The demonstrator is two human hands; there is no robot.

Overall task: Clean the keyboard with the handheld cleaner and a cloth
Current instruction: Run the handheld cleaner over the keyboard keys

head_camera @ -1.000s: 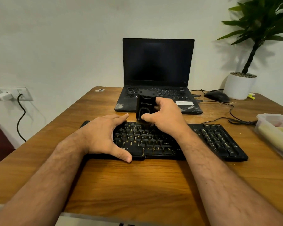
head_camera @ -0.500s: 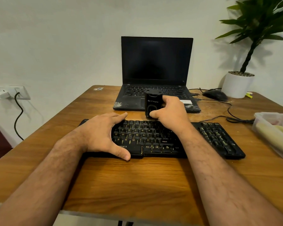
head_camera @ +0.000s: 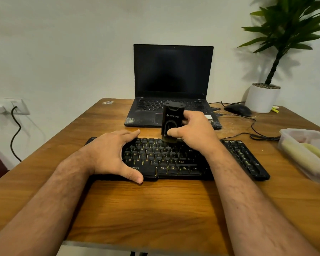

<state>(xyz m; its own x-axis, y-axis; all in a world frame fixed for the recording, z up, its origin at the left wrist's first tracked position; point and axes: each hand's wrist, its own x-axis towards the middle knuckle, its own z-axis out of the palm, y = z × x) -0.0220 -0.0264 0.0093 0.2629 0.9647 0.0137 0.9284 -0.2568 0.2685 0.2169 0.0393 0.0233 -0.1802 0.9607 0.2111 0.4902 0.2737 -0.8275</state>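
Note:
A black keyboard (head_camera: pixel 174 159) lies across the middle of the wooden desk (head_camera: pixel 155 209). My right hand (head_camera: pixel 194 133) grips a black handheld cleaner (head_camera: pixel 172 119) upright, its lower end down on the top key rows near the keyboard's middle. My left hand (head_camera: pixel 109 154) spans the keyboard's left part, fingers straight at the far edge and thumb at the near edge. No cloth is in view.
An open black laptop (head_camera: pixel 172 85) stands behind the keyboard. A black mouse (head_camera: pixel 238 109) with its cable and a potted plant (head_camera: pixel 262 97) sit at the back right. A clear plastic container (head_camera: pixel 307 154) is at the right edge. A wall socket (head_camera: pixel 7 107) is at left.
My right hand has shifted the cleaner a little to the right and toward the far key rows. My left hand has stayed in place on the keyboard.

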